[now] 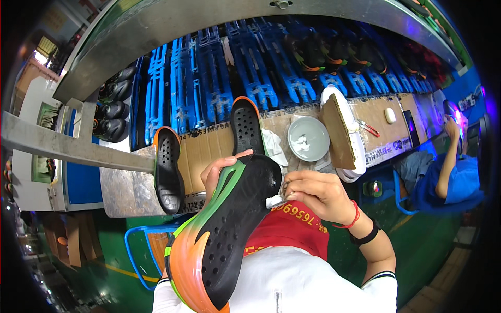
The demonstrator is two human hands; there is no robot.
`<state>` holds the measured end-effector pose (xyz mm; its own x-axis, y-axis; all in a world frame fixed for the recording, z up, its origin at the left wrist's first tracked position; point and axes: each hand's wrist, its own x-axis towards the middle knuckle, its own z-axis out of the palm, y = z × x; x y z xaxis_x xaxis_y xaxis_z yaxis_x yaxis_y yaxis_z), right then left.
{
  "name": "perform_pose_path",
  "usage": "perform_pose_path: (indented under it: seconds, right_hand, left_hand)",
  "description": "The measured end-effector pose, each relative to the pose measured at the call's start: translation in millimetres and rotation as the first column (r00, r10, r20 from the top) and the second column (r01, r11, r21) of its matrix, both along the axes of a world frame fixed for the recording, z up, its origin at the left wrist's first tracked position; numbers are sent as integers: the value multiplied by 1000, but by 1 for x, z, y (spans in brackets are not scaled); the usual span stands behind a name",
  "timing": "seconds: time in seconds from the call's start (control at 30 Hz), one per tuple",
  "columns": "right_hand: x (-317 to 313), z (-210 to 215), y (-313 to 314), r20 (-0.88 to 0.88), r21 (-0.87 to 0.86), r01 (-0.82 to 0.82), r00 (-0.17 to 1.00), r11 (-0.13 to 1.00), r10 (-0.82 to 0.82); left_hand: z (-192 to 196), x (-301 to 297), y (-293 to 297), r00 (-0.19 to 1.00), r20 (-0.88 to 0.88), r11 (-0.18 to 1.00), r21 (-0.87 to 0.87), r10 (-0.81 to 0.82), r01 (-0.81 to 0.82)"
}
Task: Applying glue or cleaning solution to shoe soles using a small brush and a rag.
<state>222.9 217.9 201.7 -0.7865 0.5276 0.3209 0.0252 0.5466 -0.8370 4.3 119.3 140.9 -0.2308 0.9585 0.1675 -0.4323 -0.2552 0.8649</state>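
Note:
My left hand [215,176] is closed round the side of a shoe sole [232,224], which is tilted up in front of me. Its black inner face is dotted with holes, and the sidewall fades from green to orange. Pinched in the fingers of my right hand [319,194] is a small white wad [273,201], held against the sole's edge near its far end. Two more black soles with orange rims, a left one [168,172] and a middle one [246,127], lie on the cardboard-covered bench beyond.
A grey bowl [308,137] with white scraps stands beside crumpled white tissue [273,146]. Right of it are a white bin with a cardboard flap [338,130] and red-handled pliers [368,128]. Blue racks [209,78] run behind. A metal bar [78,146] crosses the left. A co-worker [449,172] sits at right.

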Motion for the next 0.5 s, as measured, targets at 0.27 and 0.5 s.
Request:
perform_pose_path:
  seconds: [0.27, 0.5]
  right_hand:
    - [-1, -2, -4, -18, -80, 5, 1000, 997, -6]
    - [-2, -5, -10, -53, -228, 33, 998, 973, -46]
  left_hand:
    - [-8, 0, 0, 888, -452, 989, -67, 89, -133]
    - [-1, -5, 1, 986, -155, 979, -180, 67, -95]
